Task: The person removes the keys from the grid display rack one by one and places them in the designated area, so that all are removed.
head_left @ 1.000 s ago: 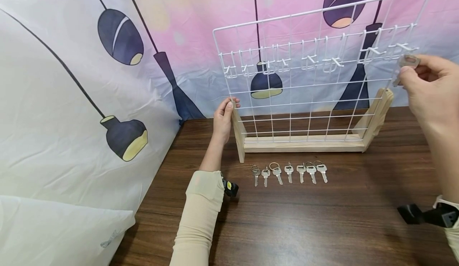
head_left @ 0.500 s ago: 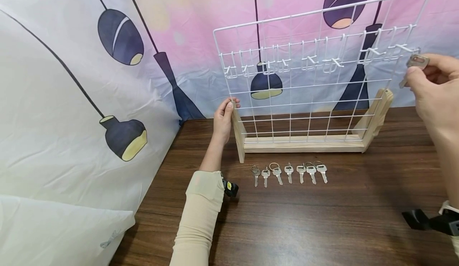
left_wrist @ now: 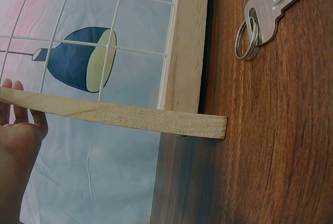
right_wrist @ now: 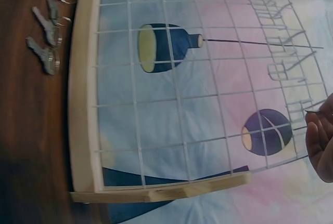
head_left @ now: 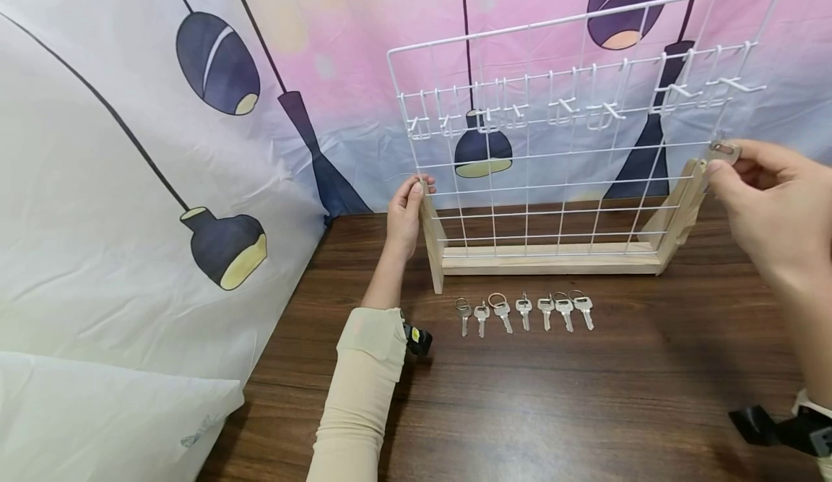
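My right hand (head_left: 780,200) pinches a silver key (head_left: 724,151) by its head between thumb and fingers, just below and beside the rightmost white hook (head_left: 741,86). In the right wrist view only a thin edge of that key shows. A white wire grid rack (head_left: 542,154) stands upright in a wooden base (head_left: 552,269). My left hand (head_left: 406,214) grips the top of the rack's left wooden upright (left_wrist: 130,117). On the table in front lies a row of several silver keys (head_left: 523,307) with rings.
Several white hooks (head_left: 562,106) hang along an upper wire of the grid. Behind the rack hangs a printed curtain (head_left: 351,70), and a pale cloth (head_left: 97,178) covers the left side. The dark wooden table (head_left: 520,410) extends in front of the keys.
My right hand first shifted a little right, then came down and left with the key, from the rightmost hook's height to below it. My left hand stays on the upright.
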{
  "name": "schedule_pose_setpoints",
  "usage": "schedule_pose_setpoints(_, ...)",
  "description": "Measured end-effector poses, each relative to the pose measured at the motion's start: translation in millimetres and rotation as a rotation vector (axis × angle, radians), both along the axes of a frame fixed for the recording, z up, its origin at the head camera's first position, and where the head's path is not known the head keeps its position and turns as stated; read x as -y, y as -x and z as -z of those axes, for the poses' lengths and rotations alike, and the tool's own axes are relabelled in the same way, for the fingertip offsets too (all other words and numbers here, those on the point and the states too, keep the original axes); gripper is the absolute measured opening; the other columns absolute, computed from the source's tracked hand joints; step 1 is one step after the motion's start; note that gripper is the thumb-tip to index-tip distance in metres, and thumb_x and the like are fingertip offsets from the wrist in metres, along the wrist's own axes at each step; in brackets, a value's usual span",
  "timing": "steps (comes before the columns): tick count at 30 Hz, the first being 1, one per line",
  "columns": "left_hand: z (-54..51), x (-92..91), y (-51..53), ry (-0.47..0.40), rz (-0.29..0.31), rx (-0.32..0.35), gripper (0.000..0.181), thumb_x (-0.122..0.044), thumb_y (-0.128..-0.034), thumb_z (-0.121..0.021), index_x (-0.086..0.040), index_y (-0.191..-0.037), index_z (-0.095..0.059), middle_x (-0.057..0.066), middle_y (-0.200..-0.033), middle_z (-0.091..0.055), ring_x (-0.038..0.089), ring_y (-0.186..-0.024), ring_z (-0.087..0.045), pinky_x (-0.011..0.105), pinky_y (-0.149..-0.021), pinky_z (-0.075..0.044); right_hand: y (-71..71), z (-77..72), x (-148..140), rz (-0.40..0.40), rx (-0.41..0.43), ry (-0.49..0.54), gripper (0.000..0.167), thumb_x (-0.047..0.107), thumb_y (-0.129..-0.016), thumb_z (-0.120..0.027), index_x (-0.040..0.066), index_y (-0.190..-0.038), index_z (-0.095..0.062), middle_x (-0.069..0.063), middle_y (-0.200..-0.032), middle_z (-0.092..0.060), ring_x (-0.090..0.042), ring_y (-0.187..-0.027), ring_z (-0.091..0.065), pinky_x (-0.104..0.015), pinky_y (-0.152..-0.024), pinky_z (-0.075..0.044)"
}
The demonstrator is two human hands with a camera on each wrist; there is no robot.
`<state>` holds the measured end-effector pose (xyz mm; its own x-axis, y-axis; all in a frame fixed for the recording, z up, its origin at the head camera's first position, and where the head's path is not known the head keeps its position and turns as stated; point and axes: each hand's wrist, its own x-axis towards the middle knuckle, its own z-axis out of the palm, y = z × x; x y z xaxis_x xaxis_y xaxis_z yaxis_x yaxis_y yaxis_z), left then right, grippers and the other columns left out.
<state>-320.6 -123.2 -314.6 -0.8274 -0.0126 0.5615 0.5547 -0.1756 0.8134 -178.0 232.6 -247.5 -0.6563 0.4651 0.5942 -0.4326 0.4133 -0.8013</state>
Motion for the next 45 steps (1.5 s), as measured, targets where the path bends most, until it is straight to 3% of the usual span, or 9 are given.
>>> schedule_pose_setpoints(5, -0.5, 0.1, -0.6, 0.004, -0.008, 0.007, 0.029, -0.005, -0.0966, -0.042, 0.017, -0.113, -0.050, 0.005, -0.100, -0.063, 0.014, -0.091, -0.059, 0.042, -0.095, -0.041, -1.6, 14.6, 5.1, 0.059, -0.029, -0.158, 0.037, 0.002, -0.077, -0.064, 0.039, -0.079, -0.065, 0.027, -0.060, -0.051, 0.010, -0.051, -0.044, -0.003, -0.053, -0.035)
schedule_pose_setpoints(9, 0.2, 0.5, -0.2, -0.004, -0.008, 0.010, 0.028, -0.004, -0.0967, -0.042, 0.017, -0.113, -0.050, 0.008, -0.101, -0.063, 0.019, -0.093, -0.059, 0.048, -0.096, -0.038, -0.8, 24.8, 7.7, 0.039, -0.005, -0.236, 0.037, 0.003, -0.077, -0.067, 0.039, -0.083, -0.065, 0.031, -0.061, -0.049, 0.012, -0.052, -0.043, -0.003, -0.052, -0.034)
schedule_pose_setpoints(11, 0.2, 0.2, -0.2, -0.007, -0.007, 0.007, 0.028, -0.004, -0.0965, -0.042, 0.017, -0.113, -0.050, 0.009, -0.101, -0.063, 0.020, -0.093, -0.059, 0.051, -0.097, -0.036, 0.1, 29.8, 7.9, 0.014, 0.025, -0.278, 0.032, 0.003, -0.078, -0.068, 0.034, -0.086, -0.068, 0.031, -0.062, -0.049, 0.012, -0.052, -0.043, -0.004, -0.050, -0.033)
schedule_pose_setpoints(15, -0.5, -0.5, -0.5, -0.005, -0.011, 0.009, 0.028, -0.004, -0.0967, -0.042, 0.017, -0.113, -0.050, 0.011, -0.101, -0.062, 0.023, -0.094, -0.059, 0.049, -0.096, -0.038, 1.8, 41.1, 6.9, -0.037, 0.105, -0.360, 0.015, 0.004, -0.079, -0.069, 0.007, -0.093, -0.072, 0.032, -0.062, -0.048, 0.011, -0.052, -0.042, -0.006, -0.048, -0.031)
schedule_pose_setpoints(18, -0.7, -0.6, -0.6, 0.002, -0.014, 0.014, 0.028, -0.005, -0.0971, -0.042, 0.017, -0.113, -0.050, 0.013, -0.102, -0.062, 0.023, -0.094, -0.059, 0.044, -0.095, -0.040, 3.6, 49.8, 6.0, -0.074, 0.161, -0.399, 0.022, 0.005, -0.080, -0.069, -0.007, -0.097, -0.067, 0.032, -0.062, -0.047, 0.010, -0.053, -0.042, -0.008, -0.047, -0.031)
schedule_pose_setpoints(26, -0.2, 0.3, 0.6, 0.007, -0.012, 0.025, 0.029, -0.005, -0.0973, -0.042, 0.017, -0.114, -0.050, 0.010, -0.102, -0.062, 0.025, -0.095, -0.058, 0.043, -0.095, -0.040, 8.8, 72.6, 4.0, -0.152, 0.310, -0.442, 0.022, 0.013, -0.083, -0.065, -0.005, -0.097, -0.067, 0.025, -0.059, -0.050, 0.005, -0.052, -0.043, -0.018, -0.045, -0.033)
schedule_pose_setpoints(33, -1.3, 0.3, 0.1, 0.010, -0.016, 0.024, 0.029, -0.005, -0.0976, -0.042, 0.017, -0.114, -0.050, 0.014, -0.103, -0.062, 0.031, -0.099, -0.057, 0.035, -0.092, -0.043, 13.3, 92.4, 1.0, -0.233, 0.410, -0.502, 0.024, 0.016, -0.086, -0.063, -0.005, -0.099, -0.067, 0.003, -0.060, -0.061, 0.001, -0.053, -0.048, -0.021, -0.047, -0.036)
schedule_pose_setpoints(37, -1.3, 0.3, -0.5, 0.007, -0.017, 0.024, 0.029, -0.005, -0.0975, -0.042, 0.017, -0.114, -0.050, 0.013, -0.103, -0.062, 0.021, -0.095, -0.059, 0.035, -0.092, -0.043, 15.2, 100.0, 1.0, -0.340, 0.469, -0.460, 0.025, 0.012, -0.088, -0.060, -0.009, -0.100, -0.064, -0.004, -0.061, -0.064, -0.005, -0.052, -0.056, -0.022, -0.047, -0.042)
schedule_pose_setpoints(45, -1.6, 0.0, -2.1, 0.009, -0.017, 0.011, 0.028, -0.005, -0.0967, -0.042, 0.017, -0.113, -0.050, 0.004, -0.100, -0.063, 0.013, -0.091, -0.059, 0.035, -0.092, -0.043, 24.7, 117.5, -2.6, -0.584, 0.655, -0.211, 0.029, 0.002, -0.089, -0.053, -0.025, -0.101, -0.050, -0.006, -0.067, -0.063, -0.008, -0.056, -0.060, -0.026, -0.052, -0.053)
